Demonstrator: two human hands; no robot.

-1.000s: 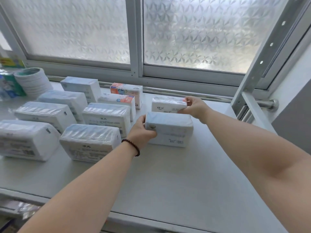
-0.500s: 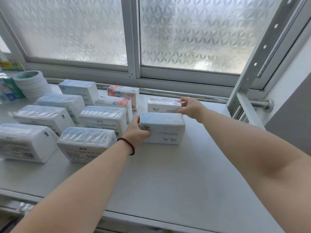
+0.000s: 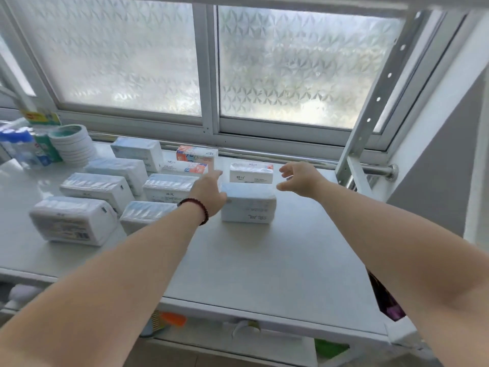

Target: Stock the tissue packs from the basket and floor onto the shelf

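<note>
At the far left, bottles (image 3: 23, 149) and a stack of tape rolls (image 3: 72, 147) are kept at the back of the shelf (image 3: 264, 260). Next to them, tissue packs are lined up in neat rows, likely so more can be fitted in. A big white pack (image 3: 72, 221) is seen at the front of the left row. An orange and white pack (image 3: 197, 154) is set at the back by the window. The left hand (image 3: 209, 193) is laid flat against the left end of the blue pack (image 3: 247, 205), with straight fingers and no grip closed on it. This pack is stood on the shelf, just in front of a small white pack (image 3: 250, 172). The writing on the packs is too blurry to be read. The right hand (image 3: 300, 178) is held open just beside the two packs, and nothing is touched by it.
</note>
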